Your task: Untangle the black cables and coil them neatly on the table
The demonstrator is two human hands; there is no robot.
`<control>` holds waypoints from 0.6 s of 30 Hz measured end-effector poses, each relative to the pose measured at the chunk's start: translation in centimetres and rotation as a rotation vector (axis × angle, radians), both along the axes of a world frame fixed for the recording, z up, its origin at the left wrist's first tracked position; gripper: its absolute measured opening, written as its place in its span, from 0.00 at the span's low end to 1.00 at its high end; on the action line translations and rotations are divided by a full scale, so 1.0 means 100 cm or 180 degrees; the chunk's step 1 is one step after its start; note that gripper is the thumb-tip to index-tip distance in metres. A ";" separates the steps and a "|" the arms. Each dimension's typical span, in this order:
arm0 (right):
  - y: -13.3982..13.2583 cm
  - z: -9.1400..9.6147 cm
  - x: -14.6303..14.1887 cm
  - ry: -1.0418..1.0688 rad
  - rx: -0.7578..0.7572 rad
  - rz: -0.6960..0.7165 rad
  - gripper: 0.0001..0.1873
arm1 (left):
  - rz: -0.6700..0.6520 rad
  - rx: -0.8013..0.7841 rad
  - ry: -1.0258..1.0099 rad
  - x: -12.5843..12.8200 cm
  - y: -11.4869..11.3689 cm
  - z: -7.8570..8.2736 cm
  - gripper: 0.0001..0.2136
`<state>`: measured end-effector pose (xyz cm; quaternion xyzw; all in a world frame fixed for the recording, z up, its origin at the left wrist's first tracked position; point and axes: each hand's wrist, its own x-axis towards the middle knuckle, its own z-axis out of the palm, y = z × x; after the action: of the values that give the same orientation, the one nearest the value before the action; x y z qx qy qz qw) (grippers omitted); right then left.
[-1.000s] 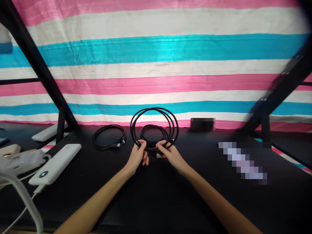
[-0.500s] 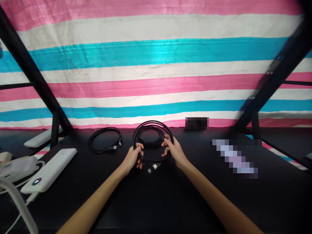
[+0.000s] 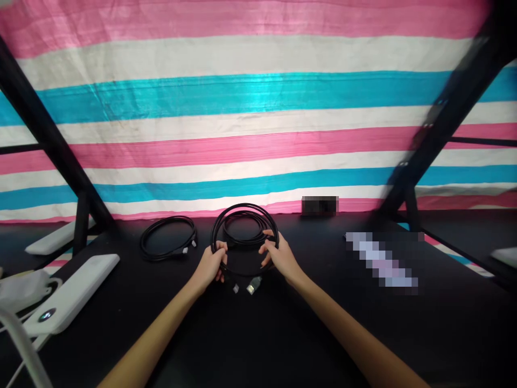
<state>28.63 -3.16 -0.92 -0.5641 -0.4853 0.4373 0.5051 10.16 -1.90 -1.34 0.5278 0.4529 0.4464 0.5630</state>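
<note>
Between my hands, a coiled black USB cable [image 3: 245,206] is held up in a loop above the black table. My left hand [image 3: 210,264] is closed around the coil's left side. On the opposite side, my right hand [image 3: 283,257] grips the coil with thumb and fingers. Two connectors dangle below the loop: a metal USB plug [image 3: 253,285] and a smaller plug [image 3: 236,289]. Behind the held coil, partly seen through it, a second coiled black cable [image 3: 244,240] lies on the table. A third black coil [image 3: 163,256] rests to the left, its light plugs showing.
A white power bank [image 3: 81,291] lies at left, near a white adapter [image 3: 24,291] and white cords. Another white device [image 3: 56,238] sits behind the left black frame bar [image 3: 60,167]. Blurred-out items [image 3: 379,258] lie at right, and a dark box [image 3: 320,206] stands at the back.
The view has shifted slightly, so things sit a little further left and lower. Both hands still hold the coil, and its plugs now hang in a slightly different position.
</note>
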 end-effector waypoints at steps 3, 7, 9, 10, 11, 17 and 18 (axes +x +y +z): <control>0.000 0.001 0.000 0.0003 0.0036 -0.0020 0.15 | 0.0043 0.0014 0.0016 0.001 0.000 0.001 0.04; 0.001 -0.003 0.001 0.0050 0.0248 0.0031 0.14 | 0.0091 0.0043 0.0069 0.001 0.000 0.002 0.03; 0.002 -0.006 0.002 0.0071 0.0344 0.0064 0.14 | 0.0102 0.0055 0.0097 0.001 0.000 0.001 0.02; 0.002 -0.006 0.002 0.0068 0.0371 0.0067 0.14 | 0.0105 0.0060 0.0111 0.001 0.000 0.001 0.02; 0.002 -0.007 0.002 0.0056 0.0386 0.0064 0.14 | 0.0110 0.0066 0.0127 0.001 0.001 0.001 0.02; 0.000 -0.005 0.001 -0.0113 0.0401 -0.0017 0.13 | 0.0134 0.0074 0.0215 0.001 -0.001 0.003 0.02; 0.000 -0.004 0.001 -0.0126 0.0407 -0.0031 0.12 | 0.0132 0.0073 0.0229 0.001 -0.002 0.003 0.02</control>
<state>28.69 -3.15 -1.33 -0.5415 -0.5194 0.3917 0.5326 10.25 -2.08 -1.04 0.5405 0.4786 0.4438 0.5309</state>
